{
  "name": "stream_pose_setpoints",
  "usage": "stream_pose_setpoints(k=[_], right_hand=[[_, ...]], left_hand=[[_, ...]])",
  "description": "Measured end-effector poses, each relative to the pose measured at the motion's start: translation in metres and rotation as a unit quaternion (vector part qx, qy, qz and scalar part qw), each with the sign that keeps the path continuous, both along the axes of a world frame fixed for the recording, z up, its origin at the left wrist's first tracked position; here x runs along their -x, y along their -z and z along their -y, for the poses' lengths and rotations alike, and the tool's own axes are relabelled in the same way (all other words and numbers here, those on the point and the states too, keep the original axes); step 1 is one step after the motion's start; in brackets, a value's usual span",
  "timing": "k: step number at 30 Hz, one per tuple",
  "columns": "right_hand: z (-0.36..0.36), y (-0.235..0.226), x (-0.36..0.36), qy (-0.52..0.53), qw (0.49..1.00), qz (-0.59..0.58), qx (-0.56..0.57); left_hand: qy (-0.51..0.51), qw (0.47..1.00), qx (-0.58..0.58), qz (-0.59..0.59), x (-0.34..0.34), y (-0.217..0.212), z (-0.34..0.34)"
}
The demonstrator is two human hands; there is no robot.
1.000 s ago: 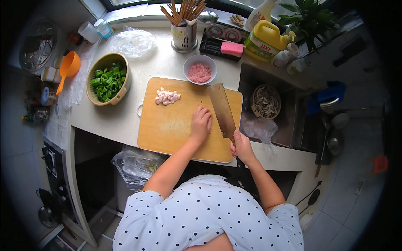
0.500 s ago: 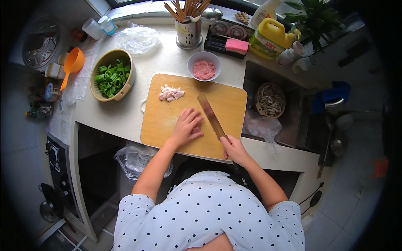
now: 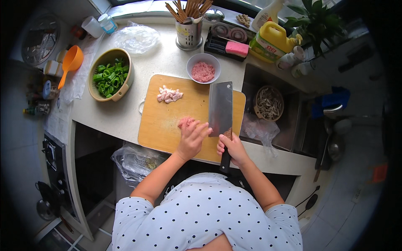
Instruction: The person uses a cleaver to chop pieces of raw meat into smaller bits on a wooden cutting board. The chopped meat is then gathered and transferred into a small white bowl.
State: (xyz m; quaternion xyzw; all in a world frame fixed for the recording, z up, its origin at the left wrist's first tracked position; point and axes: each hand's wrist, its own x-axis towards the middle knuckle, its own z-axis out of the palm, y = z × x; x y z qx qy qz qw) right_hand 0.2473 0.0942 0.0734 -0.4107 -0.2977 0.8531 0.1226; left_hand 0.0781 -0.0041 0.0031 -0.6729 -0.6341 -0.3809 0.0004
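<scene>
My right hand (image 3: 233,149) is wrapped around the black handle of a cleaver (image 3: 220,106). Its broad grey blade points away from me, its flat side facing up, over the right part of the wooden cutting board (image 3: 157,129). My left hand (image 3: 193,140) has its fingers stretched apart, tips close to the blade's left edge; whether they touch it I cannot tell. Just beyond that hand lies a pink piece of raw meat (image 3: 185,121), partly covered by the fingers. Pale chopped pieces of meat (image 3: 169,94) are heaped at the board's far left.
Behind the board stands a white bowl (image 3: 191,62) of minced meat. Left is a beige basket (image 3: 127,85) of cut green peppers, with an orange ladle (image 3: 73,60) beyond. The sink (image 3: 251,75) at right holds a bowl (image 3: 269,103) of greyish strips. A plastic bag (image 3: 261,130) hangs over its edge.
The cleaver has turned from edge-on to showing its broad side, and swung more upright. My left hand has shifted right and nearer to me, off the meat, toward the blade.
</scene>
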Motion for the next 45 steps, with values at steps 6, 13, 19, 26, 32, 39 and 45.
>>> stream_pose_setpoints(k=[6, 13, 19, 26, 32, 39, 45], right_hand=[[0.002, 0.005, 0.029, 0.031, 0.997, -0.044, 0.055], [0.002, 0.009, 0.024, -0.017, 0.998, 0.019, -0.052], [0.002, 0.005, 0.020, -0.046, 0.996, 0.032, -0.065], [0.001, 0.008, 0.000, -0.126, 0.980, 0.093, -0.125], [0.008, 0.006, 0.000, -0.174, 0.960, 0.114, -0.188], [0.007, 0.006, 0.004, -0.179, 0.958, 0.117, -0.192], [0.006, 0.000, 0.006, -0.171, 0.962, 0.118, -0.176]], left_hand=[[-0.095, 0.986, 0.119, -0.073, 0.008, 0.015, 0.017], [-0.056, 0.990, 0.084, 0.100, 0.036, 0.001, 0.012], [-0.111, 0.981, 0.115, 0.107, 0.031, 0.039, -0.009], [-0.204, 0.967, 0.020, 0.150, 0.010, 0.016, -0.010], [-0.166, 0.975, 0.027, 0.146, 0.022, 0.036, -0.014], [-0.176, 0.974, 0.020, 0.143, 0.024, 0.045, -0.015], [-0.178, 0.979, 0.059, 0.082, 0.020, 0.037, -0.017]])
